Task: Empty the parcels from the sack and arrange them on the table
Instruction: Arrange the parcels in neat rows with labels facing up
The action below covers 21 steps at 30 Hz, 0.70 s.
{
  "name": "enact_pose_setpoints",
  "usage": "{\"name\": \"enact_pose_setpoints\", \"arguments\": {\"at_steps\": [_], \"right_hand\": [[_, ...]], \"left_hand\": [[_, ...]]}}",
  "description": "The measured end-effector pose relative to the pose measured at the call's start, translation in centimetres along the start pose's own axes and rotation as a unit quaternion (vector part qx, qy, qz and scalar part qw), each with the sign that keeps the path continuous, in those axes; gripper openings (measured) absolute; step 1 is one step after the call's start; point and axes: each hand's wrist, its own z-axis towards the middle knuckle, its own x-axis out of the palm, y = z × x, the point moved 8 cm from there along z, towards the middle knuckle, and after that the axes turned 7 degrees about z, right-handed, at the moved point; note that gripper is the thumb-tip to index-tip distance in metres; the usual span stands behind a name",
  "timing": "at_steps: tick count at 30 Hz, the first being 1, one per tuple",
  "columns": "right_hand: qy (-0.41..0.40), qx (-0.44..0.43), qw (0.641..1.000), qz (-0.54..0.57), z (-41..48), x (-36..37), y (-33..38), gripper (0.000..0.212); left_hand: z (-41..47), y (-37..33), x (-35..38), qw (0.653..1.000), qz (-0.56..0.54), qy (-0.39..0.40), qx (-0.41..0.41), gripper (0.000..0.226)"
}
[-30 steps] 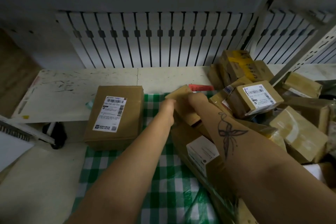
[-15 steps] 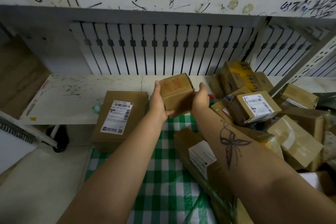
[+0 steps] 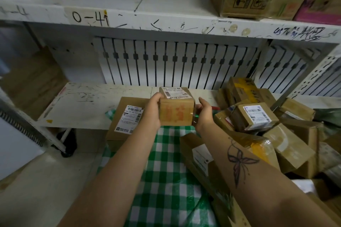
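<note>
Cardboard, taped: stiff, probably light, maybe slick. Left hand [image 3: 152, 112] curled round left face of small carton [image 3: 176, 111], held in air over near edge of table [image 3: 83, 103]; right hand [image 3: 203, 115] cupping lower right corner, thumb free. Best purchase: opposite side faces. Parcel heap [image 3: 258, 121] further right, unsorted.

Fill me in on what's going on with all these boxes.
A person is sorting parcels. The left hand grips the left side of a small brown box and the right hand cups its right side. The box is held label up above the green checked fabric. A flat labelled box lies to the left by the white table. A heap of parcels sits on the right.
</note>
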Motion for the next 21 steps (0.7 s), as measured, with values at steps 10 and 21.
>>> {"name": "enact_pose_setpoints", "arguments": {"at_steps": [10, 21], "right_hand": [[0.15, 0.09, 0.982, -0.07, -3.8, 2.5, -2.2, 0.069], [0.254, 0.097, 0.933, -0.237, -7.6, 5.4, -3.5, 0.017]], "left_hand": [[-4.5, 1.1, -3.8, 0.992, 0.003, -0.035, 0.12, 0.044], [-7.7, 1.9, -9.7, 0.994, 0.081, -0.073, -0.008, 0.036]]}}
